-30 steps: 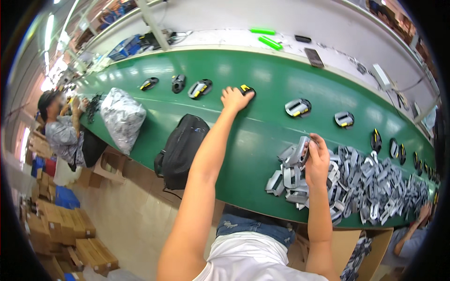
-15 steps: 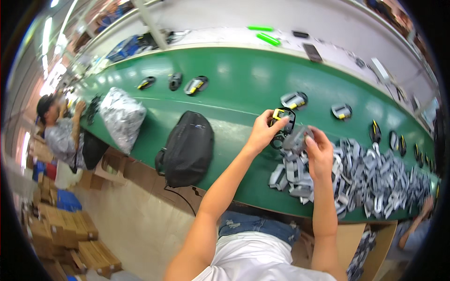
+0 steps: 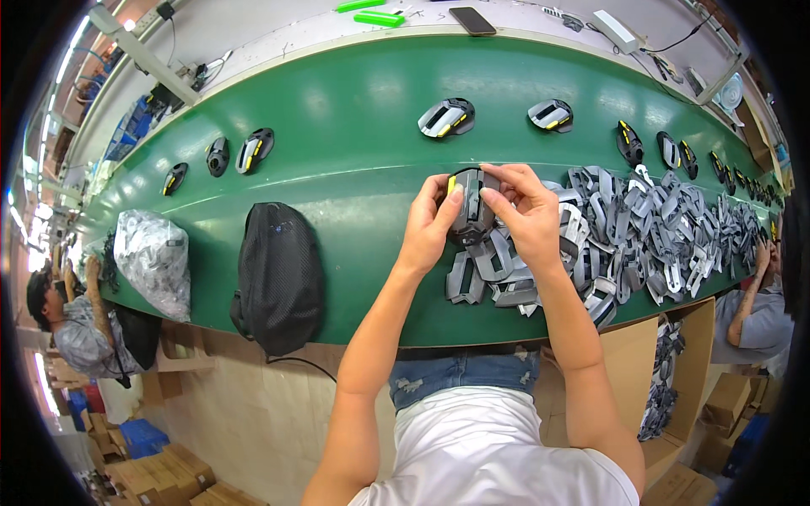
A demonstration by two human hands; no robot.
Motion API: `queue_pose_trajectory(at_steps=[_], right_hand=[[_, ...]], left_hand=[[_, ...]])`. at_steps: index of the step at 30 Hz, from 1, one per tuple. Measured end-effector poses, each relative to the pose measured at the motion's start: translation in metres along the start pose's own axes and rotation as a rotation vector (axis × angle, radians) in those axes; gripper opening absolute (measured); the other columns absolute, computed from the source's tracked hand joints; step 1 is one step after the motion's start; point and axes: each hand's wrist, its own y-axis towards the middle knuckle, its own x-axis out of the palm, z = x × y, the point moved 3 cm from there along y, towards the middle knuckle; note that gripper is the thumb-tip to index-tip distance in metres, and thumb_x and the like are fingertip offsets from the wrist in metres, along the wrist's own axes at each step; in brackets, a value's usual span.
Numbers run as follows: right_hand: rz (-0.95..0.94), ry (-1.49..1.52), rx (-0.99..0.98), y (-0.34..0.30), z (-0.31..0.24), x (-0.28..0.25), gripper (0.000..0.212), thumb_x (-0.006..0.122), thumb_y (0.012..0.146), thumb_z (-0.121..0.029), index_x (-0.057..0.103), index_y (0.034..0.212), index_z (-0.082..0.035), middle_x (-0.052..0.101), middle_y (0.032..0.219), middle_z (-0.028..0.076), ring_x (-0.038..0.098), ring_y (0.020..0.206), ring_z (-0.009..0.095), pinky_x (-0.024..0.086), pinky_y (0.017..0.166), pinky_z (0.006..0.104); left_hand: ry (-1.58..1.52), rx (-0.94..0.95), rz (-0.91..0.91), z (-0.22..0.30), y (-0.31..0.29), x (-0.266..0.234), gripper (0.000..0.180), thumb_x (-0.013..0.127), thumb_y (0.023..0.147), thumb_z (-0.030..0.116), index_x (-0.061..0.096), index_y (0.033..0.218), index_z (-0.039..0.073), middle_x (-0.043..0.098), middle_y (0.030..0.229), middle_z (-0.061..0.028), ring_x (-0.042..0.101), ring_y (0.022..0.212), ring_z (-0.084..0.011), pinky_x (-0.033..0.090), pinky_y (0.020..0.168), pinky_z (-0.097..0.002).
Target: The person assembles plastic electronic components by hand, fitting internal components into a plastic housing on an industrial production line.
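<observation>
In front of me, above the near part of the green bench, I hold a black and grey computer mouse (image 3: 474, 221) with a yellow side part. My left hand (image 3: 429, 226) is closed on its left side, thumb near the yellow part. At the mouse's right and far end are the fingers and thumb of my right hand (image 3: 533, 221), against a grey cover piece on top of it. Fingers hide part of the seam, so I cannot tell whether the cover sits flush. Just beneath and right lies a heap of loose grey plastic covers (image 3: 624, 215).
Grey-and-yellow mice (image 3: 447, 118) stand in a row along the green bench (image 3: 363, 101). Leftward lie a black backpack (image 3: 283, 274) and a filled plastic bag (image 3: 153, 263). An open carton (image 3: 626, 375) stands at my right. People sit at both ends; a phone (image 3: 472, 21) lies beyond.
The grey cover, held apart in my right hand before, is now on the mouse body. Both hands have come together around it, and my view has shifted.
</observation>
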Motion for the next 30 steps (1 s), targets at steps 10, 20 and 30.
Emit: queue_pose_trajectory(at_steps=[10,20,30], right_hand=[[-0.160,0.315,0.292,-0.004,0.007,0.012,0.031,0.063,0.086,-0.010,0.056,0.113,0.004,0.062,0.100,0.005,0.055,0.088,0.009,0.045,0.078,0.0232],[-0.137,0.257,0.229,-0.010,0.005,0.013,0.024,0.064,0.085,-0.010,0.060,0.104,0.005,0.064,0.091,0.004,0.056,0.081,0.007,0.046,0.072,0.0211],[-0.293,0.203,0.285,-0.005,0.004,0.009,0.025,0.066,0.083,-0.012,0.056,0.101,0.002,0.061,0.085,0.002,0.055,0.075,0.005,0.046,0.068,0.0215]], left_hand=[[0.298,0.256,0.105,0.010,-0.007,-0.001,0.027,0.062,0.087,0.022,0.052,0.095,-0.002,0.059,0.076,-0.0039,0.053,0.067,-0.0073,0.043,0.060,-0.0220],[0.614,0.462,0.183,0.015,-0.017,0.003,0.025,0.059,0.087,0.020,0.053,0.093,-0.003,0.060,0.069,-0.0101,0.055,0.059,-0.0152,0.044,0.055,-0.0259],[0.638,0.365,0.211,0.013,-0.010,0.004,0.024,0.046,0.094,0.022,0.053,0.090,-0.001,0.052,0.057,-0.0089,0.049,0.048,-0.0153,0.038,0.047,-0.0279]])
